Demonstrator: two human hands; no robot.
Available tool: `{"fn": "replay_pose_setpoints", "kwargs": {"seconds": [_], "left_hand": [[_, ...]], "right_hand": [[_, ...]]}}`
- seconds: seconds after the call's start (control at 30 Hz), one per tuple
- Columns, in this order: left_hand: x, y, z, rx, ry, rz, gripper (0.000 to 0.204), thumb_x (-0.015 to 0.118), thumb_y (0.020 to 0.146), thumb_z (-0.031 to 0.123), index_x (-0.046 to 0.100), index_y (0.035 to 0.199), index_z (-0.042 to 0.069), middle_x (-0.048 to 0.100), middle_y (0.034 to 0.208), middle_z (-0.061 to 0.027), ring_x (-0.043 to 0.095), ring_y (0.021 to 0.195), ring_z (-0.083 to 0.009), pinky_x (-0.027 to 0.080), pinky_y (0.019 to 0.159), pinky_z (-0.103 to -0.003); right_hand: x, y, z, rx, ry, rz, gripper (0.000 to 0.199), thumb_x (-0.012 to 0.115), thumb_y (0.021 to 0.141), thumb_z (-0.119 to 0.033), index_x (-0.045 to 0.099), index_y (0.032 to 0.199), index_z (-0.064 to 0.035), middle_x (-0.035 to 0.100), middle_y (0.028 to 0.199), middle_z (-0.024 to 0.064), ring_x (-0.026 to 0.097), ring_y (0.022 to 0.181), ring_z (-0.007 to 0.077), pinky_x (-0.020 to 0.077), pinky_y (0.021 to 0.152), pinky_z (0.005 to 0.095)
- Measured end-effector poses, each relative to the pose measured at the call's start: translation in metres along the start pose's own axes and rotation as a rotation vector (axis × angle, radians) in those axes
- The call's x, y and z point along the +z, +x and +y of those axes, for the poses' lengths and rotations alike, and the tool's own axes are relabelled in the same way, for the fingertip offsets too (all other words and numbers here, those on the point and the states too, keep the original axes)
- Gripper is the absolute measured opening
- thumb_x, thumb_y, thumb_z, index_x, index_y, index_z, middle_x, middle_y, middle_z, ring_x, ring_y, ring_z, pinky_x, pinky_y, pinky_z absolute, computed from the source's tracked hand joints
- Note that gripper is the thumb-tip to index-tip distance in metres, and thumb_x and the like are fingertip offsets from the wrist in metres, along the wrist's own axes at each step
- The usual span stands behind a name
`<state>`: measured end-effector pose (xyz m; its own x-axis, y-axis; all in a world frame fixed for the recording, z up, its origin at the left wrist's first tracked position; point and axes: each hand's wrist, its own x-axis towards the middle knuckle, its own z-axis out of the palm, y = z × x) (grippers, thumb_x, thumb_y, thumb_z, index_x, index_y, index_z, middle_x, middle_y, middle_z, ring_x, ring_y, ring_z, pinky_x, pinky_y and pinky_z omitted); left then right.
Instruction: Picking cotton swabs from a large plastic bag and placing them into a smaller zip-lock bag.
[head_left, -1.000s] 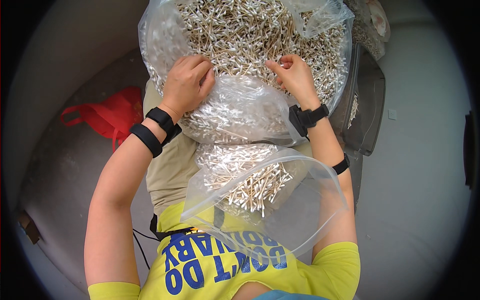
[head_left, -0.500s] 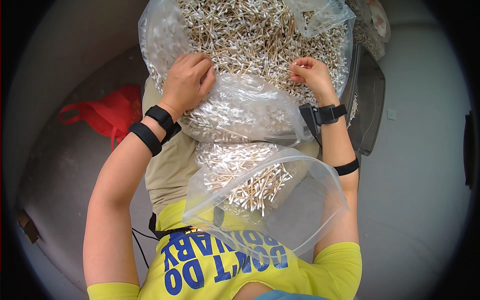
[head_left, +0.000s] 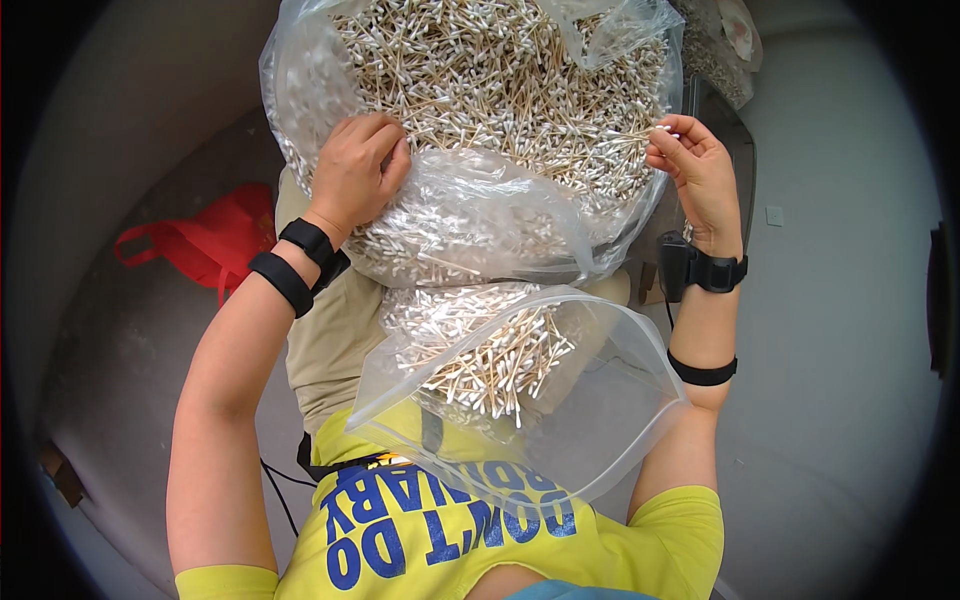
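Nearest to us, below the chin, we see our yellow shirt with blue lettering. Just beyond it, on our lap, a small clear plastic bag lies open toward us, with a loose heap of cotton swabs gathered in its far half.

Past that, our two forearms rise from the lower edge, each wearing black bands at the wrist. Our left hand rests on the near wall of a large clear bag, knuckles up, the fingers curled and pressed together against the plastic and the swabs under it. Our right hand is at the bag's right rim, well apart from the left; thumb and forefinger pinch a single wooden-stemmed swab that lies roughly level, its stem pointing left over the pile, while the other fingers are loosely bent.

Farther out, the large bag is filled with a great mass of swabs, white tips and pale sticks tangled every way. To our left, on the grey floor, lies a red bag.
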<state>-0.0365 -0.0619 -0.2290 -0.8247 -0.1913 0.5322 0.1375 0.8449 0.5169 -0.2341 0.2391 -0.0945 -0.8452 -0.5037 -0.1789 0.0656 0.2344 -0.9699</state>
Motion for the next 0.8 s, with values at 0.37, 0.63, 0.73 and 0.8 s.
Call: {"fn": "replay_pose_setpoints", "kwargs": {"seconds": [0.37, 0.63, 0.73, 0.8], "left_hand": [[0.001, 0.001, 0.001, 0.01, -0.019, -0.008, 0.007, 0.06, 0.086, 0.008, 0.063, 0.084, 0.003, 0.065, 0.091, -0.008, 0.062, 0.085, -0.029, 0.047, 0.082, -0.039], [0.002, 0.002, 0.002, 0.009, -0.018, -0.011, 0.007, 0.06, 0.086, 0.007, 0.063, 0.083, 0.003, 0.065, 0.091, -0.0077, 0.062, 0.086, -0.0287, 0.048, 0.081, -0.039], [-0.003, -0.002, -0.002, -0.004, 0.007, -0.009, 0.007, 0.06, 0.086, 0.007, 0.063, 0.082, 0.003, 0.065, 0.091, -0.0076, 0.062, 0.086, -0.0287, 0.048, 0.082, -0.038], [-0.002, 0.0, 0.0, 0.003, -0.002, -0.012, 0.007, 0.06, 0.086, 0.007, 0.063, 0.082, 0.003, 0.065, 0.091, -0.0075, 0.062, 0.086, -0.0287, 0.048, 0.082, -0.038]], "right_hand": [[0.012, -0.096, -0.084, -0.277, 0.244, -0.4, 0.024, 0.076, 0.084, -0.009, 0.057, 0.095, 0.0004, 0.062, 0.087, 0.0136, 0.06, 0.063, 0.0101, 0.0533, 0.058, 0.02], [0.022, -0.102, -0.093, -0.381, -0.293, -0.421, 0.024, 0.078, 0.082, -0.007, 0.068, 0.101, 0.0058, 0.068, 0.099, 0.0157, 0.065, 0.076, 0.0157, 0.0519, 0.067, 0.0244], [0.044, -0.053, -0.047, -0.167, -0.464, -0.19, 0.013, 0.069, 0.087, -0.003, 0.069, 0.099, 0.0005, 0.067, 0.093, 0.0031, 0.061, 0.078, 0.0077, 0.0473, 0.066, 0.0231], [0.056, -0.023, -0.005, -0.311, -0.739, -0.153, 0.013, 0.069, 0.087, -0.007, 0.07, 0.099, -0.0037, 0.068, 0.092, 0.0077, 0.065, 0.077, 0.0158, 0.0503, 0.068, 0.0281]]}}
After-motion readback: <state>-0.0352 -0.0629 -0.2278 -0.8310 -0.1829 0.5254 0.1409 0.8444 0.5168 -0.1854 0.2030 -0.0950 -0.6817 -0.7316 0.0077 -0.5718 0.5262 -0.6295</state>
